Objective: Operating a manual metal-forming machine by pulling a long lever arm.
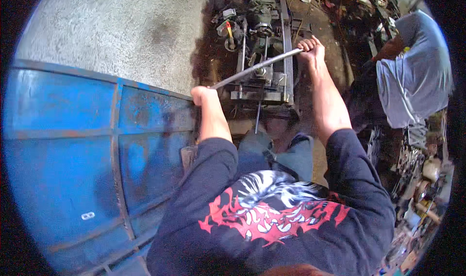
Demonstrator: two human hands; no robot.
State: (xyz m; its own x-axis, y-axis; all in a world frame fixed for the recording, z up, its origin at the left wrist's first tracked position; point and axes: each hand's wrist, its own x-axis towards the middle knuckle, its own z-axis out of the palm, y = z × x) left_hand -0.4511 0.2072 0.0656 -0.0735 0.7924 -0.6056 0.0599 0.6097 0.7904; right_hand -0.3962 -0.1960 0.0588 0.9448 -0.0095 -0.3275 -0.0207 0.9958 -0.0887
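Observation:
My left hand (202, 95) is closed at the near left end of a long metal bar (257, 66); most of its fingers are hidden from above. Wrapped round the bar's far right end is my right hand (312, 50). The bar slants across a low metal frame (287, 57) with parallel side rails, which stands in front of my legs. Near its middle, the bar crosses a round metal part (261, 72) on the frame. A thin rod (257, 117) sticks out of the frame toward me. Farther back on the frame sits a dark, greasy cylindrical assembly (262, 16).
A blue metal gate or panel (63, 169) stands close on my left, with a rough grey wall (116, 28) beyond. Left of the frame, a container (230, 44) holds a red-and-yellow handled tool. A person in a grey shirt (412, 72) bends at the right, above cluttered tools and parts (427, 179).

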